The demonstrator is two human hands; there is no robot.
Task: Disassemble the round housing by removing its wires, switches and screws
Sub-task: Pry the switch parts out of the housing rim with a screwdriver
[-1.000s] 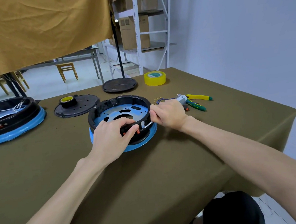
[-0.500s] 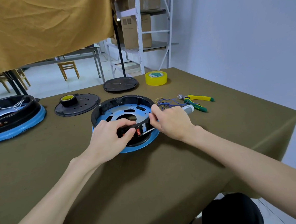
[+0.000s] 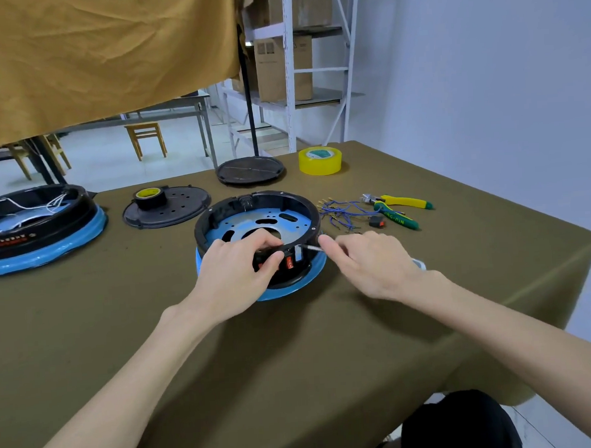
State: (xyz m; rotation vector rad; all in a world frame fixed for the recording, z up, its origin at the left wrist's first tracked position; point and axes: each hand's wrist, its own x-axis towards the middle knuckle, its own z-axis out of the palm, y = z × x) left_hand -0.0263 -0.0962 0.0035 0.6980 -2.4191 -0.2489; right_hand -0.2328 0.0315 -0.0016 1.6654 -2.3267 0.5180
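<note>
Housing [image 3: 258,225] sits mid-surface [image 3: 293,343], black ring on a blue base, open side up, blue-and-metal plate showing inside. Your left hand [image 3: 236,273] grips the near rim: fingers [image 3: 254,243] curl over the top into the ring, thumb on the outer wall beside a red switch [image 3: 290,261] set in that wall. Your right hand [image 3: 371,264] holds a screwdriver [image 3: 309,247]; fingers closed round the handle, index laid along the shaft, thin metal tip touching the rim just right of the switch. A bit of the handle's pale end pokes out behind the hand.

Right of the housing, just beyond your right hand: a loose tangle of blue wires [image 3: 341,213] with brass ends, a small black-and-red switch lying free, then pliers [image 3: 397,208] with yellow-green grips. All three lie apart from the housing, well in from the right edge.

Far edge: yellow tape roll [image 3: 320,160] and a dark round stand base [image 3: 249,169]. Left of the housing, a black perforated lid [image 3: 180,207] with a black tape roll [image 3: 148,197] on it. A second housing [image 3: 37,228] with white wires lies at the far left, cut by the frame.

Near half of the surface is bare cloth under your forearms, open to the front edge and the right corner.
</note>
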